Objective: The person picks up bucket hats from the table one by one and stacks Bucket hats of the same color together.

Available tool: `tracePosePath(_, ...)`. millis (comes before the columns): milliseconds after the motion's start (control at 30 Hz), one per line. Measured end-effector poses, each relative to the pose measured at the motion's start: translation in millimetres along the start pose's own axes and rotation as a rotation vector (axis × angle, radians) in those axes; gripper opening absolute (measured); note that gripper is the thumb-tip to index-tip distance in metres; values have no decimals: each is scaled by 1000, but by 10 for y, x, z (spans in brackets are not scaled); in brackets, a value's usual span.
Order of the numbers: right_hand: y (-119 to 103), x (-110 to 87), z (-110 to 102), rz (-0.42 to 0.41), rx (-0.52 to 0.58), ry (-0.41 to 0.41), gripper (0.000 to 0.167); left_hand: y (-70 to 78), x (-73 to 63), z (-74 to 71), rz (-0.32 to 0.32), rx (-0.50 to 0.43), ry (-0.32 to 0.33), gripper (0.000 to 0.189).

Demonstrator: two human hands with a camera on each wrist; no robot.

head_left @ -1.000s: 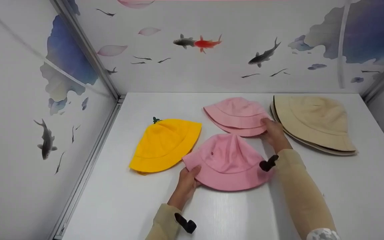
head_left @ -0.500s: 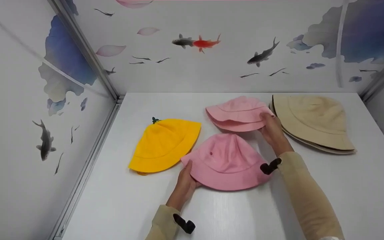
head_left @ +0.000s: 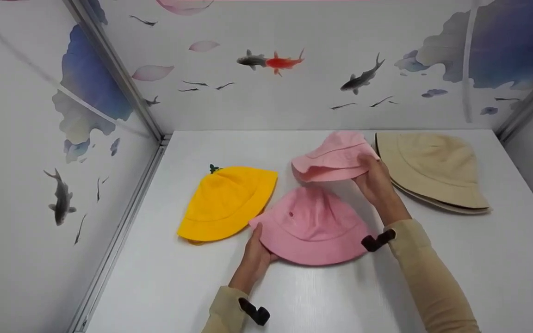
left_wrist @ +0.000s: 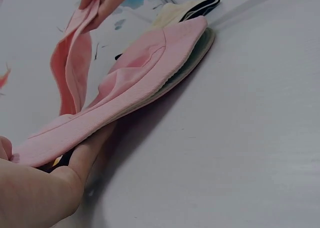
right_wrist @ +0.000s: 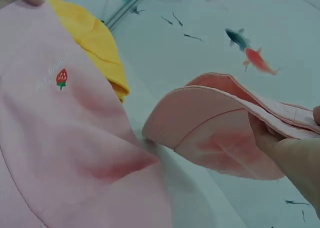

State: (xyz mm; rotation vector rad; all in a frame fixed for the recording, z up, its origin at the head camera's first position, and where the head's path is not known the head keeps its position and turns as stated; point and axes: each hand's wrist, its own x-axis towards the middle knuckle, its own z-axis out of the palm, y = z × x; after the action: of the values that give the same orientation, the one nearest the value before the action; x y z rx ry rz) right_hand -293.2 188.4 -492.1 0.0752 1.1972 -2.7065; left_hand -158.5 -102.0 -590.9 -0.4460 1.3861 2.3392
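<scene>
In the head view my left hand (head_left: 255, 256) grips the left brim of the nearer pink bucket hat (head_left: 317, 226), thumb on top and fingers underneath. A small strawberry embroidery (right_wrist: 61, 79) shows on that hat in the right wrist view. My right hand (head_left: 375, 182) pinches the brim of a second, lighter pink bucket hat (head_left: 336, 155) behind it. This hat is folded, its brim opening toward the left and its far side raised. In the left wrist view fingers of my left hand (left_wrist: 82, 160) support the nearer hat from below, its brim layers slightly apart.
A yellow hat (head_left: 229, 203) with a small green sprout on top lies at the left, close to the nearer pink hat. Several beige hats (head_left: 437, 171) lie stacked at the right. A fish-patterned wall (head_left: 285, 106) stands behind the white table (head_left: 155, 277).
My right hand has lifted the farther pink hat and tilted it, swinging its left brim rightward. The left hand keeps hold of the nearer hat, its thumb shifted slightly left.
</scene>
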Motion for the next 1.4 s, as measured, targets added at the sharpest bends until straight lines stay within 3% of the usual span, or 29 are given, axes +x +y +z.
tracePosePath(333,-56,-216,218,-29,86,-75,44,10,15,-11,-5,-12,-4,69)
tracePosePath(533,-5,-339,321,-40,94,-201,40,1,20,-34,7,-35,-24,67)
tracePosePath(700,59,-471,446,5,81,-278,37,4,21,-56,9,-43,-50,65)
tracePosePath(933,204,-626,590,133,52,-376,31,4,14,-46,18,-74,-50,68)
tracePosePath(1167,332,-677,489,226,57,-370,27,15,-10,-20,50,-165,-94,82)
tracePosePath(1400,392,-725,195,274,69,-390,31,32,19,-2,46,-77,-40,80)
